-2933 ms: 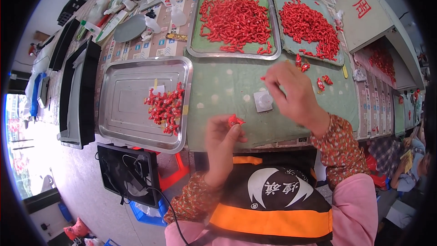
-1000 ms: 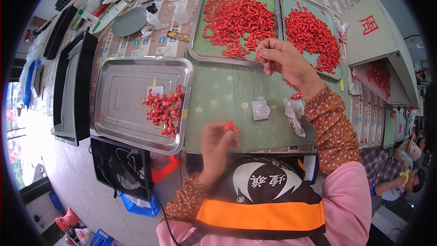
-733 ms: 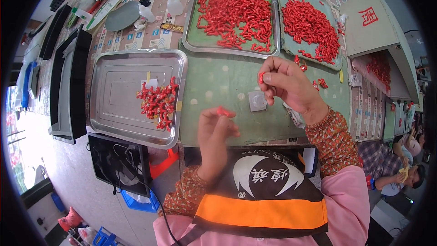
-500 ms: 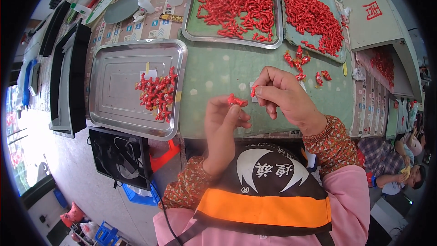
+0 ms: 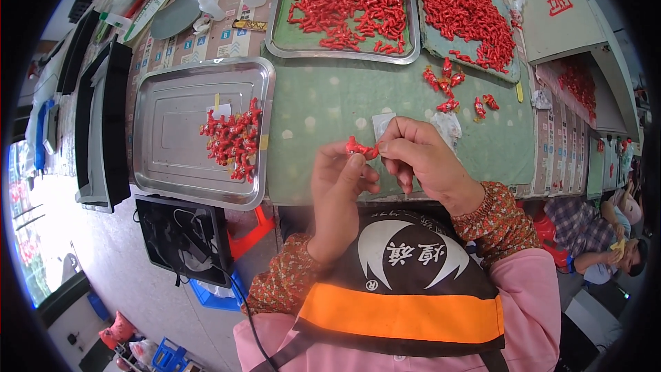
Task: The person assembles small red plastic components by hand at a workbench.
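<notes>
Above the green work cloth, my left hand [image 5: 336, 182] pinches a small glossy red figurine [image 5: 355, 146] between thumb and fingers. My right hand [image 5: 425, 164] is closed in a pinch at the figurine's right end, its fingertips on a tiny red piece [image 5: 373, 153] that meets the figurine. The fingertips partly cover the contact. Just beyond my right hand lie a small white square [image 5: 383, 122] and a crumpled white sheet [image 5: 447, 127]. Several finished-looking red figurines with gold details [image 5: 446, 83] rest on the cloth farther right.
At left, a steel tray [image 5: 162, 172] holds a cluster of red figurines [image 5: 234, 141]. A green-lined tray [image 5: 344, 59] and a board [image 5: 511, 77] at the back carry heaps of red parts. A pale box [image 5: 561, 17] stands at right. Another person [image 5: 585, 227] sits beyond it.
My right hand has moved slightly left and down, bringing the tiny red piece against the figurine. My left hand stays nearly in place. The view has shifted a little.
</notes>
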`<state>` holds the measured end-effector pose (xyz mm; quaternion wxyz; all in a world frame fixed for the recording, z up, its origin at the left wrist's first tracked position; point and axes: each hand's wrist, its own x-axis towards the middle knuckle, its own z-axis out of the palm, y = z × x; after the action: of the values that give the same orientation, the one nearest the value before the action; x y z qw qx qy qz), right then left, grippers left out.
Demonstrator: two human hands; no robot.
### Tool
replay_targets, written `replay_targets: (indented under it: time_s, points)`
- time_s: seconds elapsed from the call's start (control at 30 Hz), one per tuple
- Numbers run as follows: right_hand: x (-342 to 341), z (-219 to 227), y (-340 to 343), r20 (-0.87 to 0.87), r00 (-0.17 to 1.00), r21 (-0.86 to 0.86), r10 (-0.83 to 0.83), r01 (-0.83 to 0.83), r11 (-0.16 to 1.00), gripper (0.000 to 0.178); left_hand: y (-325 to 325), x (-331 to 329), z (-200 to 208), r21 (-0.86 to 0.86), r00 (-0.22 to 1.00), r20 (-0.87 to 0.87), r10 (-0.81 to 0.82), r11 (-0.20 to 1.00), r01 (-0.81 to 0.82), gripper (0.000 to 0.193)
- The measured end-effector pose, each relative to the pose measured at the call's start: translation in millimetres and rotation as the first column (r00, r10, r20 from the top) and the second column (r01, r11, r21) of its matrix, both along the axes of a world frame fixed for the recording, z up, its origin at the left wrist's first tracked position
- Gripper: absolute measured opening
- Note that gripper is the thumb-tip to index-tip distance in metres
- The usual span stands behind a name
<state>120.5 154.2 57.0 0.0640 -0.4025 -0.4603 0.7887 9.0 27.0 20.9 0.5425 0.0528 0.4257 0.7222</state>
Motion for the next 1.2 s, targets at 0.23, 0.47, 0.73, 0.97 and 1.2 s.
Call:
replay_targets:
  time_s: [0.23, 0.47, 0.73, 0.97, 1.2]
  points:
    - [3, -6, -9, -0.019, 0.999, 0.045, -0.043, 0.044, 0.998, 0.012, -1, 4, -2, 0.002, 0.999, 0.035, 0.014, 1.0, -0.014, 0.022]
    - [6, -13, -28, -0.109, 0.991, 0.268, -0.073, 0.1, 0.958, 0.01, 0, 8, -7, 0.028, 0.997, -0.058, 0.051, 0.998, -0.049, 0.026]
    - [19, -4, -28, -0.09, 0.996, 0.173, 0.006, 0.01, 0.985, 0.008, -9, 5, -7, 0.066, 0.925, -0.38, 0.034, 0.998, -0.009, 0.024]
    - [30, -9, -28, -0.107, 0.982, 0.302, 0.157, -0.119, 0.946, 0.016, -13, 3, -5, -0.006, 0.87, -0.49, -0.057, 0.998, 0.062, 0.026]
    - [37, -9, -24, -0.108, 0.991, 0.097, 0.085, -0.074, 0.993, 0.015, -17, 3, -21, 0.028, 0.687, -0.725, -0.049, 0.995, 0.1, 0.025]
